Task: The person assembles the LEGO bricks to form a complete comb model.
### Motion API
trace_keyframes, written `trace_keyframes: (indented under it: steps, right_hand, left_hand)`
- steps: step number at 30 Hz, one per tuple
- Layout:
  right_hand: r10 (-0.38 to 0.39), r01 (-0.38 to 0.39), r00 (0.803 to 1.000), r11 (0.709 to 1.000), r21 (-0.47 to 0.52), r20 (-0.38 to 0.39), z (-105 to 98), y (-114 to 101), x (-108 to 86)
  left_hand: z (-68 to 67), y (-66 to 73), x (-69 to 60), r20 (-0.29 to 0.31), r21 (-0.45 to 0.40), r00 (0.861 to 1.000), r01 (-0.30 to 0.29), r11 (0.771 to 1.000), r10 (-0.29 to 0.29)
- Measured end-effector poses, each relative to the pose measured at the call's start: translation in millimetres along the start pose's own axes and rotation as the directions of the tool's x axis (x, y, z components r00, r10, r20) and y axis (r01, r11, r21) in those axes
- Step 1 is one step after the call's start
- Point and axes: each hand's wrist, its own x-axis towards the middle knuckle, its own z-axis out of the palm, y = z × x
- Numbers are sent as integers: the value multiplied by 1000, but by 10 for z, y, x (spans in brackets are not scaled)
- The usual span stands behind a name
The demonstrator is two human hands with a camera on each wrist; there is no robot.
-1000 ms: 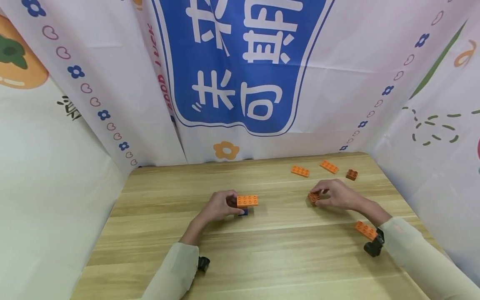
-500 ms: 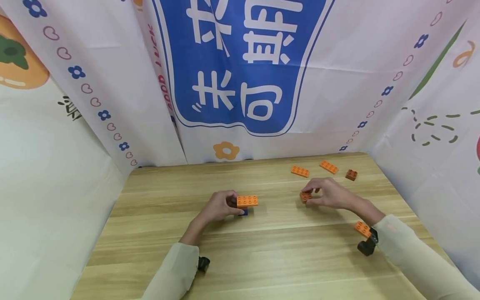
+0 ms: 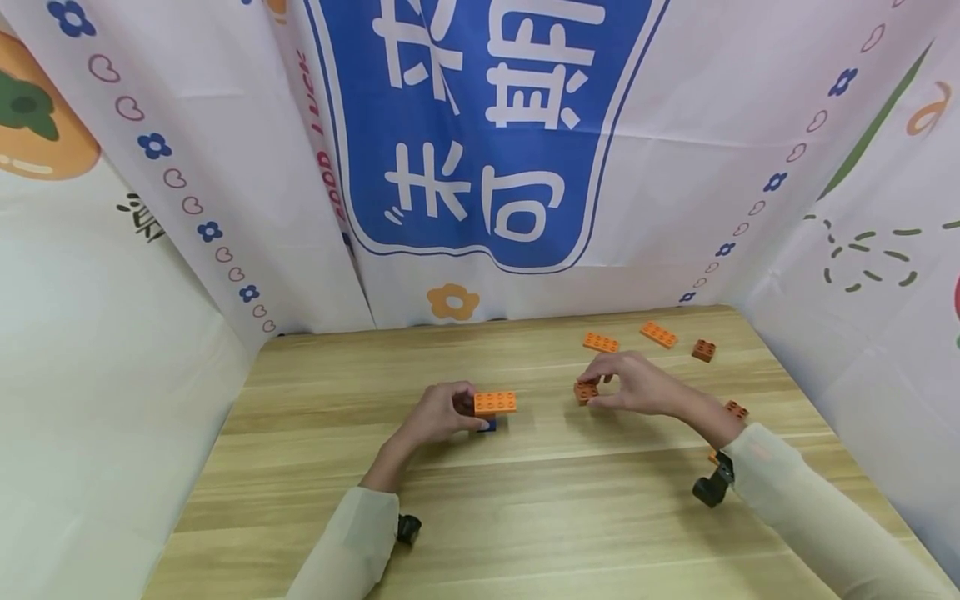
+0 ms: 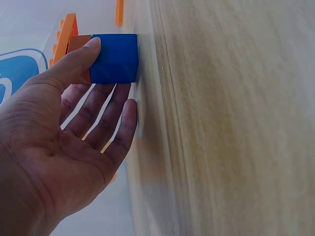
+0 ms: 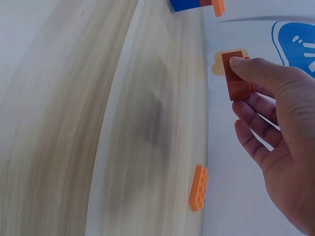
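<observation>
Wooden tabletop (image 3: 525, 517) stands before a printed cloth (image 3: 667, 192), and we see the left hand (image 3: 435, 414) gripping an orange-topped stack (image 3: 495, 403) between thumb and fingers, while the right hand (image 3: 636, 383) pinches a brown brick (image 3: 585, 392) above the tabletop, right of the stack

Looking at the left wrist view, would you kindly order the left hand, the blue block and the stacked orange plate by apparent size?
Largest to smallest:
1. Left hand
2. Blue block
3. Stacked orange plate, seen nearly edge-on

Nearness to the camera may enlarge the hand.
</observation>
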Motion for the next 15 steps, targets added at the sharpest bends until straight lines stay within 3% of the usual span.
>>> trace_keyframes:
  steps: [15]
  right_hand:
    - [-42,42,999,999,34,2,115,-272,231]
  left_hand:
    - [4,-10,1,-3,-8,1000,-7,1000,7]
